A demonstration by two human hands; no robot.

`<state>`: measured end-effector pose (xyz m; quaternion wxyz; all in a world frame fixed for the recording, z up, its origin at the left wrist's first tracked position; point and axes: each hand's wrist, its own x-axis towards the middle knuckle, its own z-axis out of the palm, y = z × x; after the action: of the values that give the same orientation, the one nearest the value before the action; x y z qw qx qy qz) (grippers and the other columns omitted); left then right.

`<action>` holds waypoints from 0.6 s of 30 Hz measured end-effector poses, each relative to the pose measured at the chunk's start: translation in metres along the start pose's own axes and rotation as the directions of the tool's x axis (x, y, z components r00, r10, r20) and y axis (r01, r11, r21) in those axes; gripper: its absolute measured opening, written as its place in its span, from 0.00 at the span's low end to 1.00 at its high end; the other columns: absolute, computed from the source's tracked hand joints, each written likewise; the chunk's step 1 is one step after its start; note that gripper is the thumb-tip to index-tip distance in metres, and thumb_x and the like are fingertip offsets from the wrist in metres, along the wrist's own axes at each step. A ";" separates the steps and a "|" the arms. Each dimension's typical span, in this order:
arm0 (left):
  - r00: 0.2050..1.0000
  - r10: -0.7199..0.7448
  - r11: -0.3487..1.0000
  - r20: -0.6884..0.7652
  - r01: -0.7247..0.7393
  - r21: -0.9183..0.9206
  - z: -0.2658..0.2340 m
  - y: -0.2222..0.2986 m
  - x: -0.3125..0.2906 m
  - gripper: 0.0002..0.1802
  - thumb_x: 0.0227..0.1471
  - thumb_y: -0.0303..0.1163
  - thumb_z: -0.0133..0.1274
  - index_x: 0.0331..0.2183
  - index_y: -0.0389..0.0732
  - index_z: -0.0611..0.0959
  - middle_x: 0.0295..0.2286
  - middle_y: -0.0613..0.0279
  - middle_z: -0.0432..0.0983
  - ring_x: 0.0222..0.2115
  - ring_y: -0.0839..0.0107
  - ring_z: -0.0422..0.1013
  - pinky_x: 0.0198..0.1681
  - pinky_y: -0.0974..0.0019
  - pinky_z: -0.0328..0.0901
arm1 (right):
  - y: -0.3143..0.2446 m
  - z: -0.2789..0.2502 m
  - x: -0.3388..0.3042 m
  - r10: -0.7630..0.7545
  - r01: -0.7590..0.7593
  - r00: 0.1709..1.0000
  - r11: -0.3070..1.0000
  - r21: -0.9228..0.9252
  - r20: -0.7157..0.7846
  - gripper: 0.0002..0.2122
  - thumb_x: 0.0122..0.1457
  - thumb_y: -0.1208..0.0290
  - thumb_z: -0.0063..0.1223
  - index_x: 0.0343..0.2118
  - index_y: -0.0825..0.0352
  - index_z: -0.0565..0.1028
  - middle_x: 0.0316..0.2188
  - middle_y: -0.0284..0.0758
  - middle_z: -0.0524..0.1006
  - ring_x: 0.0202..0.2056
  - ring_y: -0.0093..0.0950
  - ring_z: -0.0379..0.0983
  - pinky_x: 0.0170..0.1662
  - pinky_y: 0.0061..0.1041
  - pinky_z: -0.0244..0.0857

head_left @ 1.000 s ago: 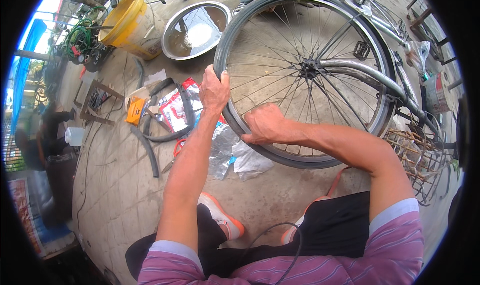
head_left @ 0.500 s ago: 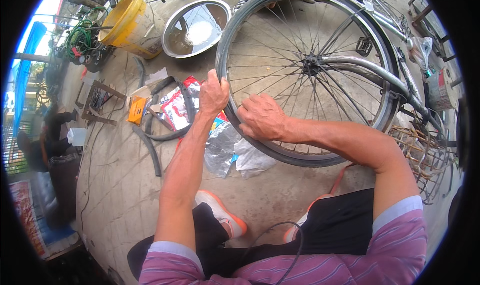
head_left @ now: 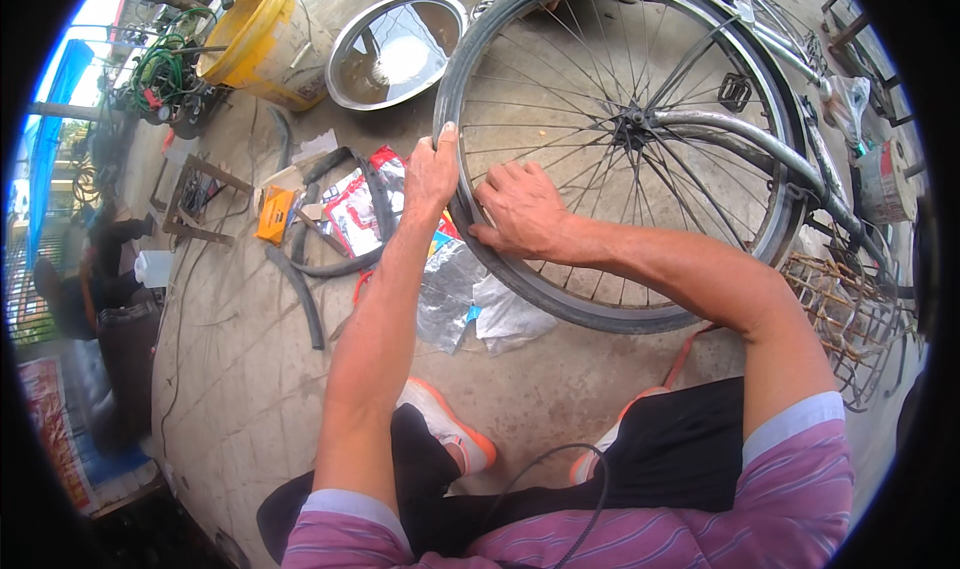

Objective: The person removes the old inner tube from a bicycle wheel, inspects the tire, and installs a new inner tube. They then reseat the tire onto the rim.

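Note:
A bicycle wheel with a black tire and dark spokes fills the upper right, attached to a silver bicycle frame. My left hand is closed around the tire's left side, with its thumb lying along the outside. Just to the right and lower, my right hand grips the tire at the rim. Its fingers bend over the inner edge and its thumb presses low on the rubber. Below the hands, silvery plastic wrapping lies on the floor beside a red-and-white packet.
Black rubber tubing and an orange box lie left of the wheel. A metal basin of water and a yellow bucket stand behind. A wire basket is at the right. Another person's shoe shows at the top.
My left hand has slid slightly up and right along the tire. My right hand has shifted upward and its fingers have opened a little from a tighter curl. The wheel has moved slightly right.

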<state>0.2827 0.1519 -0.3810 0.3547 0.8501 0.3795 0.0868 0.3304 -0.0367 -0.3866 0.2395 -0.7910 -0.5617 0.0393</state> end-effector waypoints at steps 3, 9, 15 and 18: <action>0.994 -0.052 0.994 0.097 0.060 -0.089 -0.012 -0.013 0.008 0.42 0.70 0.63 0.46 0.50 0.26 0.84 0.46 0.33 0.83 0.50 0.43 0.79 0.56 0.48 0.69 | -0.003 0.002 0.004 0.052 -0.057 0.992 0.997 0.044 0.119 0.23 0.56 0.48 0.67 0.42 0.65 0.83 0.40 0.43 0.82 0.47 0.40 0.79 0.53 0.42 0.64; 0.922 -0.208 0.963 0.326 0.136 0.231 -0.043 0.001 -0.009 0.32 0.69 0.57 0.52 0.48 0.32 0.85 0.44 0.45 0.83 0.49 0.52 0.79 0.56 0.52 0.69 | -0.002 -0.018 -0.011 0.041 -0.077 0.925 0.994 0.081 0.379 0.21 0.56 0.48 0.65 0.40 0.64 0.85 0.38 0.42 0.83 0.48 0.41 0.79 0.55 0.42 0.65; 0.506 0.779 0.459 0.371 -0.862 0.212 -0.054 0.012 -0.064 0.22 0.45 0.41 0.74 0.40 0.41 0.86 0.38 0.57 0.76 0.45 0.55 0.75 0.58 0.49 0.66 | 0.012 -0.024 -0.050 -0.089 0.028 0.926 0.985 0.169 0.366 0.20 0.51 0.51 0.63 0.34 0.67 0.84 0.37 0.46 0.84 0.46 0.46 0.81 0.53 0.45 0.66; 0.286 0.769 0.332 0.572 -0.943 0.025 -0.051 0.009 -0.092 0.23 0.39 0.38 0.75 0.38 0.43 0.84 0.37 0.59 0.74 0.45 0.57 0.73 0.58 0.51 0.64 | 0.008 -0.033 -0.048 -0.082 0.027 0.862 0.993 0.117 0.500 0.21 0.49 0.49 0.65 0.36 0.63 0.85 0.36 0.41 0.83 0.45 0.42 0.80 0.54 0.41 0.66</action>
<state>0.2027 0.1103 -0.3269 0.1639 0.9573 -0.2381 -0.0092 0.3304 -0.0930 -0.3706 0.1271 -0.7231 -0.6241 0.2675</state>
